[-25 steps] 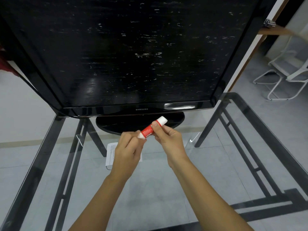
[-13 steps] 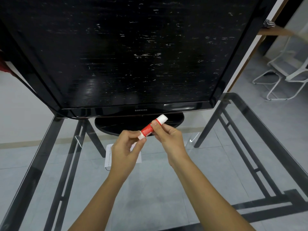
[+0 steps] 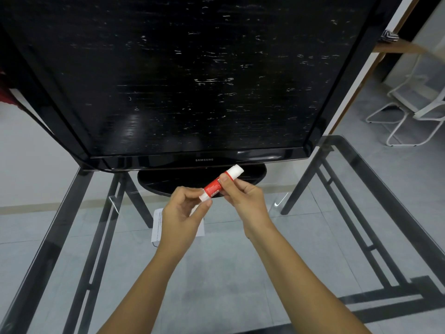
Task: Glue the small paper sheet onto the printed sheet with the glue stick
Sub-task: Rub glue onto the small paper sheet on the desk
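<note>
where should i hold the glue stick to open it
Grip the glue stick around its red middle, coming from the right as the right hand does: it tilts up-right, a white end sticking out each way. The left hand pinches the lower end from the left.

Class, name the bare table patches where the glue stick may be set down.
Bare: table right of the right hand, in front of the TV base; also left of the sheet. Crowded: middle, around left hand and glue stick.

Clear glass tabletop (image 3: 313, 232) on black metal frame, bearing a glossy black oval television stand (image 3: 168, 183) and, nearer, a white printed paper sheet (image 3: 157, 222).
</note>
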The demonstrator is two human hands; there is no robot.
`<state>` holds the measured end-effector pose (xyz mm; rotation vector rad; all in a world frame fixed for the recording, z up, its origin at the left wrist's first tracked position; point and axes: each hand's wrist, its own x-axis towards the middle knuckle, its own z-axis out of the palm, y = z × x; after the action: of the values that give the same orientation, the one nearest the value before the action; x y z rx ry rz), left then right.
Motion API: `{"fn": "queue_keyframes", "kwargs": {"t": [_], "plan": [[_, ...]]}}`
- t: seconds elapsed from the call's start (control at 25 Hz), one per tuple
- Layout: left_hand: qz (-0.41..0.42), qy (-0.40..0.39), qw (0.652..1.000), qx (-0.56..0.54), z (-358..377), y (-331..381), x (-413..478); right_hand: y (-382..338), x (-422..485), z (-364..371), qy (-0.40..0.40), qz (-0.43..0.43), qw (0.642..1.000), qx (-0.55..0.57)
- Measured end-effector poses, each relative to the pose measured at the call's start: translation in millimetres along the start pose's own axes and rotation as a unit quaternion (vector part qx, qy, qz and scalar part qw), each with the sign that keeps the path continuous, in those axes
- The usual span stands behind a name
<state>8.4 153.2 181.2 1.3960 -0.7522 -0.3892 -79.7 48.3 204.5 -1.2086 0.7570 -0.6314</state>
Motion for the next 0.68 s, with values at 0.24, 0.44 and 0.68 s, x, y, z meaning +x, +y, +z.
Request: {"fn": "queue_keyframes", "kwargs": {"t": [0.24,0.44,0.68], "plan": [[-0.066,-0.023,0.996,-0.05,1.9,2.3,-1.3,-1.6,-0.4,1.8,0.0,-0.005,1.0,0.005],[-0.032,-0.007,0.999,-0.043,1.2,4.3,-5.0,-0.7,-2.9,3.1,0.0,-0.004,1.0,-0.001],[-0.03,-0.013,0.999,-0.041,-2.5,3.0,-7.3,0.2,-3.5,5.1,0.007,-0.004,1.0,-0.016]]}}
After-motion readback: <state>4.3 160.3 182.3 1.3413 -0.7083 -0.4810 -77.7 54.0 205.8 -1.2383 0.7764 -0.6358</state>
